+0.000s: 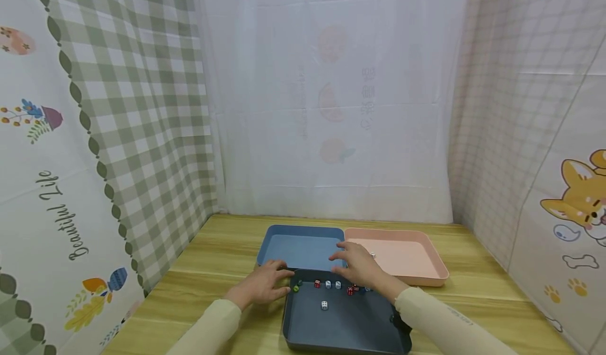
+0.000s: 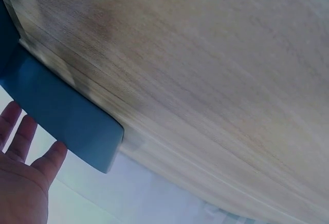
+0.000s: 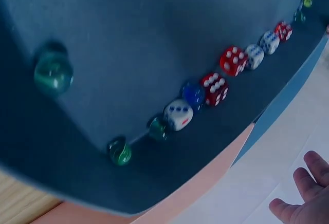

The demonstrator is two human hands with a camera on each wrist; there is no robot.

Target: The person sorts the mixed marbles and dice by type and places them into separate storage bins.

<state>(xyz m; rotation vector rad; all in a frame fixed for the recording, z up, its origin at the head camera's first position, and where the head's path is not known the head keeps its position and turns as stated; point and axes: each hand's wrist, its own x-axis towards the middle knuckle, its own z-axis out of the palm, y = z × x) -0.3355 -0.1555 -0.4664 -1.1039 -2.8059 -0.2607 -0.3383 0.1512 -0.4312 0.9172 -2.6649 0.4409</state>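
Left of the black tray, a green-checked cloth hangs beside the worktop. Next comes the left hand, at the black tray's far left corner, fingers apart and loosely bent, holding nothing; whether its fingertips touch the wall I cannot tell. The blue tray lies just behind the black tray, on the left.

Inside the black tray, along its far wall from the left, sit two small green marbles, a red die and two white dice — then two more red dice, a blue marble, another white die and two green glass marbles towards the right corner. A lone white die lies nearer the tray's middle, and one more green marble rests beside its right wall.

Above the black tray's far edge hangs the right hand — thumb and fingers spread, holding nothing. Behind the black tray on the right is the pink tray, with a small white die in it.
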